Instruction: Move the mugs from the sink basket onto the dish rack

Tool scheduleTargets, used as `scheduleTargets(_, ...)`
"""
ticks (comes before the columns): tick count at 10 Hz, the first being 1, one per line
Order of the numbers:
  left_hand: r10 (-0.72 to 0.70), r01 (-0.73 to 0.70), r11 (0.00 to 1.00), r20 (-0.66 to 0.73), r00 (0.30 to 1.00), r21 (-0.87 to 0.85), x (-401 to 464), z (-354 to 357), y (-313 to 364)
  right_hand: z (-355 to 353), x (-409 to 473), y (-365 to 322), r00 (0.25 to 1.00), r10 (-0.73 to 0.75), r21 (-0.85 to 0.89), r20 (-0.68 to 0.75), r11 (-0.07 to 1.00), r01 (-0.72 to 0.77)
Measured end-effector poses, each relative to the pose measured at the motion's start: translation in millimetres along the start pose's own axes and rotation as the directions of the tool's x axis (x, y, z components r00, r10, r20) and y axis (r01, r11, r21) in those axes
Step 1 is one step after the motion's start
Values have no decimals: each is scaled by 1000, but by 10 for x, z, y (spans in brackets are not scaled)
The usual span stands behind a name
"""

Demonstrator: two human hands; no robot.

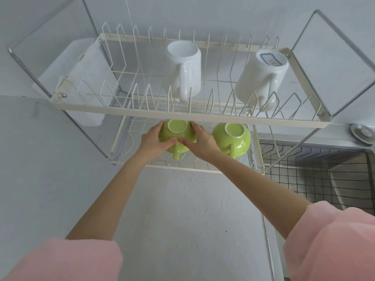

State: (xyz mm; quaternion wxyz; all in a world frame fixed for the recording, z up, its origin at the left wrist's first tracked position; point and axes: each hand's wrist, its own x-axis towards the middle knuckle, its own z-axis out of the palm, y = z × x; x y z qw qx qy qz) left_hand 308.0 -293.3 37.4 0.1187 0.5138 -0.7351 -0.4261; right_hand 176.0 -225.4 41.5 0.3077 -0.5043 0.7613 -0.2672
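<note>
My left hand (152, 141) and right hand (199, 141) were clamped together around an inverted green mug (177, 136) on the lower tier (205, 169) of the dish rack, beside a second green mug (231, 138). Two white mugs (184, 67) sat inverted above. Risk: the top tier's front rail (188, 116) hung close overhead (a knock could tip the mug). The sink basket (316, 171) was cut off at right, so any remaining mugs went unseen.

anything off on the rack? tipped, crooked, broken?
One thing: the right white mug on the top tier leans askew against the wires, while the left white mug stands straight. Both green cups sit upside down on the lower tier, one between both hands. No breakage visible.
</note>
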Motion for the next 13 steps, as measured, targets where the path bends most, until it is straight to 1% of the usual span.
scheduleTargets(2,40,-40,999,-6,999,-30,75,12,49,-22,85,34,1000,3,7,-11,1000,-3)
scheduleTargets(4,32,-32,998,3,999,-48,97,-9,71,1,116,54,999,34,30,-15,999,-34)
scheduleTargets(5,23,-23,999,11,1000,-40,89,-10,65,22,115,55,999,28,27,-18,999,-27)
scheduleTargets(7,54,-53,999,43,998,-12,106,-16,43,10,116,28,1000,1,-3,-6,1000,-1)
scheduleTargets(9,71,-73,996,30,997,58,34,5,57,-23,-5,48,997,-43,-40,-56,998,41)
scheduleTargets(10,47,-52,987,38,998,153,-64,45,65,-84,-135,112,998,-47,-94,-29,995,44)
scheduleTargets(11,50,-56,979,39,998,194,-177,71,76,-142,-275,137,999,-47,-104,-25,994,44)
scheduleTargets(12,87,-89,961,21,996,263,-389,142,143,-230,-542,149,995,-81,-130,-50,989,74)
scheduleTargets(13,91,-89,942,10,996,324,-543,207,182,-279,-719,191,993,-112,-153,-43,983,104)
